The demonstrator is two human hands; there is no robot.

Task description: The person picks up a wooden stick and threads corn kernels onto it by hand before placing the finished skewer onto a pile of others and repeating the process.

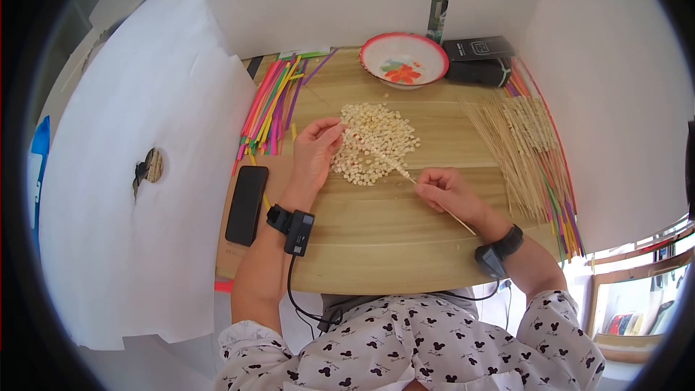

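Note:
My right hand [450, 194] is closed on a thin wooden skewer [459, 221], which slants up and left over the table. Small pale pieces that look like corn kernels are threaded along the skewer's upper part. Beneath its far end lies a loose pile of the same pale kernels [384, 124]. At the left edge of that pile is my left hand [318, 148], its thumb and fingers pinched together close to the skewer's far end. What sits between those fingertips is too small to make out.
Colored straws [274, 101] lie at the back left, above a black phone [247, 205]. An enamel bowl [405, 60] stands at the back beside a black box [478, 48]. Bare and threaded skewers [523, 148] lie at right. White panels [137, 174] flank the wooden table [362, 253].

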